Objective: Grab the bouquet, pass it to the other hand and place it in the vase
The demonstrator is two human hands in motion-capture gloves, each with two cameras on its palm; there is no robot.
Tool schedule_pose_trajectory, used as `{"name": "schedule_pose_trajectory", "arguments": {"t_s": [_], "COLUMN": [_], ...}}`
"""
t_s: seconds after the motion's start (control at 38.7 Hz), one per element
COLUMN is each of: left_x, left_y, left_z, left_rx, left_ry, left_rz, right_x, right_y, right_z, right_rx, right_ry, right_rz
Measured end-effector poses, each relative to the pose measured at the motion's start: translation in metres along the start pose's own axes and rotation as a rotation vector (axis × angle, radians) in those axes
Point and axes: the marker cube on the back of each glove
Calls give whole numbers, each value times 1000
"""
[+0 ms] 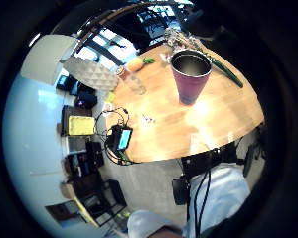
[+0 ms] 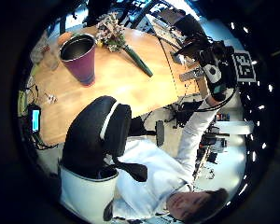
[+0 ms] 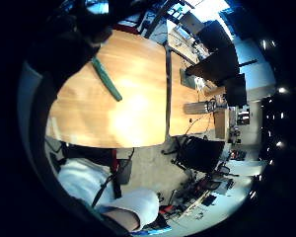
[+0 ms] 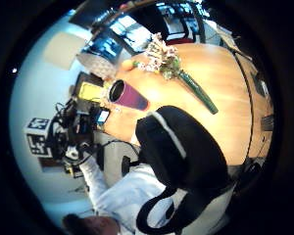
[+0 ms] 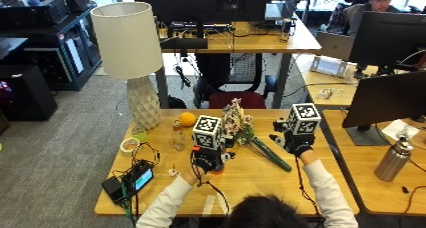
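The bouquet, pale blossoms on a long green stem, lies flat on the wooden table, heads toward the far edge. The tapered, empty vase stands upright beside the flower heads; in the outside view my left hand covers most of it. My left hand hovers above the vase and holds nothing. My right hand hangs over the stem's lower end with relaxed fingers, not touching it. Both palm views on the thumb side show bouquet and vase apart from either hand.
A white lamp stands at the table's far left, with an orange, a clear bottle and a tape roll near it. A small device with cables lies at the front left. A monitor stands on the right-hand desk.
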Motion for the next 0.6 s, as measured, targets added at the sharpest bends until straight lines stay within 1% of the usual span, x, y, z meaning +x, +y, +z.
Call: {"name": "schedule_pose_trajectory", "arguments": {"t_s": [0.21, 0.28, 0.47, 0.6], "left_x": [15, 22, 32, 33], "left_y": [1, 1, -1, -4], "left_z": [8, 14, 26, 33], "left_rx": [5, -3, -16, -6], "left_ry": [7, 17, 46, 58], "left_rz": [34, 55, 89, 101], "right_x": [4, 11, 41, 64], "right_y": [-8, -18, -71, -115], "right_z": [4, 4, 28, 75], "right_rx": [-19, -30, -73, -128], "right_ry": [17, 7, -83, -150], "right_rz": [39, 78, 217, 314]}}
